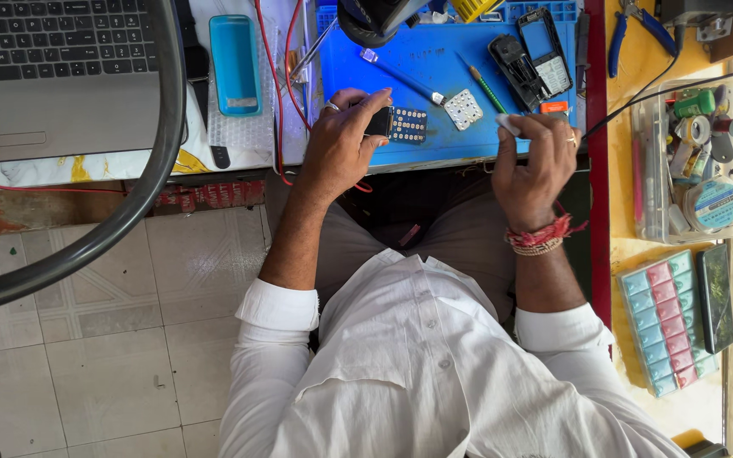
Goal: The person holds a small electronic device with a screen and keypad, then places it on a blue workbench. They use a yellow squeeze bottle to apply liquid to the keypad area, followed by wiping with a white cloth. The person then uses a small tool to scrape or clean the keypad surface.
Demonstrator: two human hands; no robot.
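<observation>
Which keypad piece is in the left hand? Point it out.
The dark keypad board, pinched by the left hand. The white keypad lies untouched on the blue mat.

Seated person, viewed from above, lower centre of frame. White button-front shirt [417, 373] with both sleeves rolled above the wrists and a row of small buttons down the middle. Grey-brown trousers [460, 237]. Left hand [343, 140]: ring on one finger. Right hand [536, 161]: ring; red thread bands [540, 236] at wrist.

You have bare blue mat [434, 140] between your hands, but the white keypad [463, 109] and green screwdriver [487, 91] (just beyond) block the way forward.
</observation>
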